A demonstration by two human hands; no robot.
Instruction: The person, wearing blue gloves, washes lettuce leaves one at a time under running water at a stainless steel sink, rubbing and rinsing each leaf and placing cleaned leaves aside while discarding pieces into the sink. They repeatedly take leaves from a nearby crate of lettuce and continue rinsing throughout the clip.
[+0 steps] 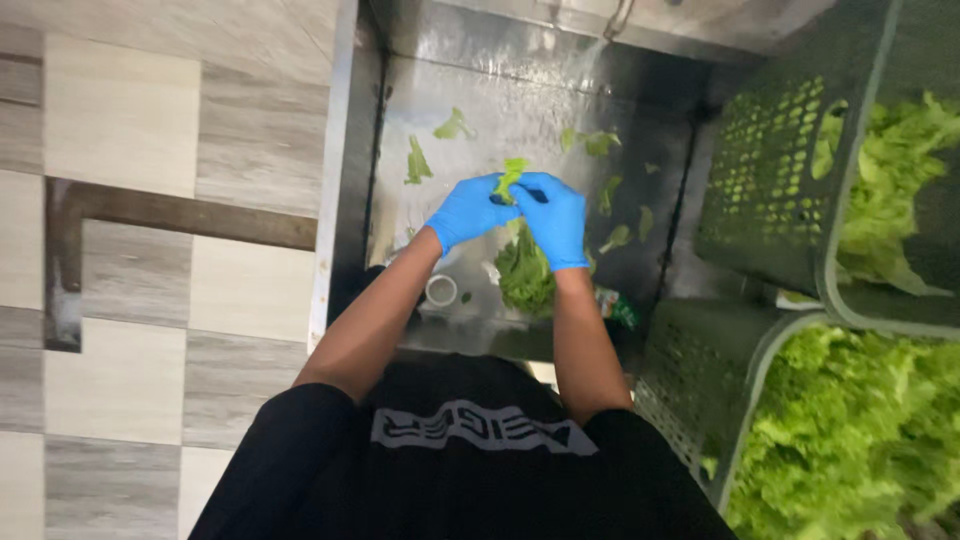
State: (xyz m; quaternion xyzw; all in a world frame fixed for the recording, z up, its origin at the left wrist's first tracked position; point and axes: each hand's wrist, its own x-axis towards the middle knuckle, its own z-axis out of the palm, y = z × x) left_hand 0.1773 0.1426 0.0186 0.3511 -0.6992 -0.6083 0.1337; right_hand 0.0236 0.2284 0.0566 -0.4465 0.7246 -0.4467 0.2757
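Both my hands wear blue gloves and meet over a steel sink [520,80]. My left hand [468,210] and my right hand [555,215] together pinch a small green lettuce leaf [512,176] between their fingertips. Below the hands a larger clump of lettuce [525,275] lies in the sink. Loose leaf scraps [417,163] are scattered over the wet sink bottom.
Two dark green perforated baskets stand at the right, one at the back [770,170] and one nearer [690,380], both full of lettuce [860,430]. A small white round drain fitting [441,290] sits near my left forearm. Grey tiled floor [150,250] lies to the left.
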